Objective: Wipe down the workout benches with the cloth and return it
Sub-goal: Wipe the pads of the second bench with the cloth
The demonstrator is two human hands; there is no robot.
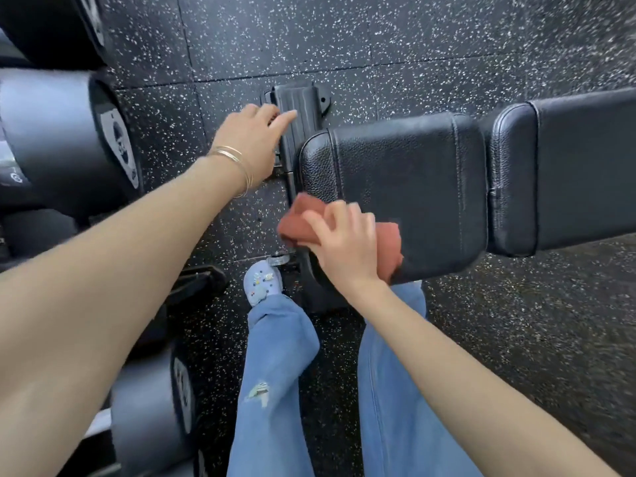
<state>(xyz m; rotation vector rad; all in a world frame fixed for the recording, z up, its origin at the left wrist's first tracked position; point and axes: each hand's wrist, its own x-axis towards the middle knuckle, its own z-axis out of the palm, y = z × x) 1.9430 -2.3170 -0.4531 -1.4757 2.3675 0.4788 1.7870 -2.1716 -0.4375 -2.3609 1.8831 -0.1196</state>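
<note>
A black padded workout bench (413,177) runs from the centre to the right edge, its seat pad nearest me and a longer back pad (568,166) beyond a gap. My right hand (344,242) presses a rust-red cloth (390,249) against the near left corner of the seat pad; the cloth sticks out on both sides of the hand. My left hand (251,142), with thin gold bangles at the wrist, hovers with fingers spread over the bench's black ribbed foot plate (299,108), holding nothing.
Large black dumbbells (62,132) on a rack fill the left edge, with more dumbbell heads (155,407) low on the left. The floor (378,46) is black speckled rubber tile. My legs in blue jeans (275,373) and a light-blue clog (263,278) stand beside the bench's foot.
</note>
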